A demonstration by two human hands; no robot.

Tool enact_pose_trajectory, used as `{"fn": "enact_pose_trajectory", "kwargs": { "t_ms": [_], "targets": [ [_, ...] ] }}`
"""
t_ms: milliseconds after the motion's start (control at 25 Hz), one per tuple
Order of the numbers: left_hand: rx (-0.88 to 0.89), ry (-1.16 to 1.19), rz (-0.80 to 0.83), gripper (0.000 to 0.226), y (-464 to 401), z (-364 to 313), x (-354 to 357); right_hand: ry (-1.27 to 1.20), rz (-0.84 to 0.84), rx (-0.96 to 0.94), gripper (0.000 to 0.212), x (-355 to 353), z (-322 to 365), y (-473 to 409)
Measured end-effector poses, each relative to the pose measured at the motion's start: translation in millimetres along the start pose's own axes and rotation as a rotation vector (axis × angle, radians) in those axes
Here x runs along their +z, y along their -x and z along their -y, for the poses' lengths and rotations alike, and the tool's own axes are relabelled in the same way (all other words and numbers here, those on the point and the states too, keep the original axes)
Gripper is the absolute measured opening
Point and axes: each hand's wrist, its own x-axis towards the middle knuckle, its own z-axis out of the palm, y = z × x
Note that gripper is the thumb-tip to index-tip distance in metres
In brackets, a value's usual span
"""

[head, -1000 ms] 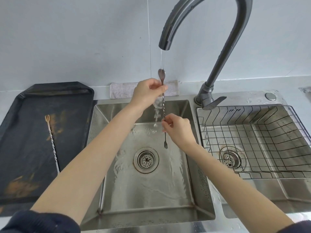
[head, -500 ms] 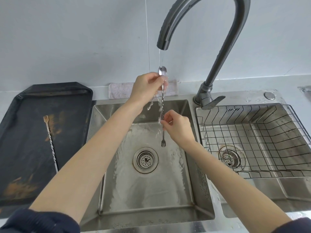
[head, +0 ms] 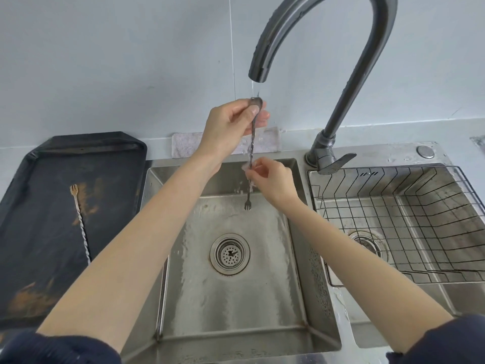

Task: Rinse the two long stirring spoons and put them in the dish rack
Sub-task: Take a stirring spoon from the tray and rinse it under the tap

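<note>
I hold the first long twisted steel stirring spoon (head: pixel 252 143) upright under the thin stream from the dark grey gooseneck tap (head: pixel 338 74), directly over the left stainless steel sink basin (head: pixel 296 271). My left hand (head: pixel 231 127) is closed at the top, thumb and fingers (head: pixel 254 109) pinched around the bowl end right below the spout; my right hand (head: pixel 273 179) is closed lower down, fingertips nipped on the twisted shaft, with the small fork end hanging free beneath it. To rinse well, I judge I should roll the shaft between my right fingers so water runs down every groove of the twist, and shift my left grip off the bowl for a moment so the part under my thumb gets wetted too; the flow is thin, so slow turning should beat hurrying. A wet, slim shaft could slip, so I would keep one pinch firm while the other moves. The basin under the tap holds only running water and its round drain strainer (head: pixel 230 254). The black wire dish rack (head: pixel 409 222), sitting in the basin to the right of the tap, has nothing in it, so neither spoon is put away. The second long twisted stirring spoon (head: pixel 80 222), pale with a fork tip, lies well to the left of the tap on the dark scuffed flat tray (head: pixel 39 206), unrinsed as far as I can judge.
</note>
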Motion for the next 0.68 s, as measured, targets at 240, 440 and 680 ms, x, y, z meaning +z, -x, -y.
{"fn": "enact_pose_trajectory", "kwargs": {
  "t_ms": [240,440,680],
  "targets": [
    [0.045,-0.029,0.07,0.022,5,5,-5,-0.082,-0.017,-0.004,0.026,1,8,-14],
    [0.029,-0.063,0.017,0.014,3,7,1,-0.072,-0.045,-0.051,0.032,-2,8,-17],
    [0.022,0.047,-0.095,0.016,1,5,-8,-0.035,0.006,-0.033,0.022,-1,-4,-12]
  ]
}}
